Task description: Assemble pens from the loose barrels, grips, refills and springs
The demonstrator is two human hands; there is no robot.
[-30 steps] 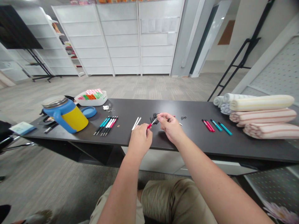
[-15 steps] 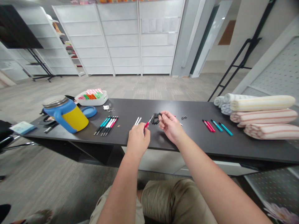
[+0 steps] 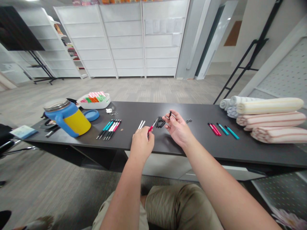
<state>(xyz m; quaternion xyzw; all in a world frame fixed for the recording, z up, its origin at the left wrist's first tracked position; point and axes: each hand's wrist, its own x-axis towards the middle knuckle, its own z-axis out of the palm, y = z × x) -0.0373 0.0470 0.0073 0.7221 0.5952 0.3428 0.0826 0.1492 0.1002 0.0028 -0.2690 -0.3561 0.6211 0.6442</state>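
Red pen [image 3: 150,128] clamped in left hand [image 3: 143,140] left of black tubes [image 3: 160,122], leaving refill [image 3: 155,122] free; right hand [image 3: 177,128] pinches black piece [image 3: 170,114] upright.

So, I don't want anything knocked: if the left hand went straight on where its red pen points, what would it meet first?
Likely the clustered black pieces by the red pen; depth is unclear, so the left hand could pass above them.

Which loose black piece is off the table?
The upright black piece in the right hand; the other loose black pieces lie clustered on the table.
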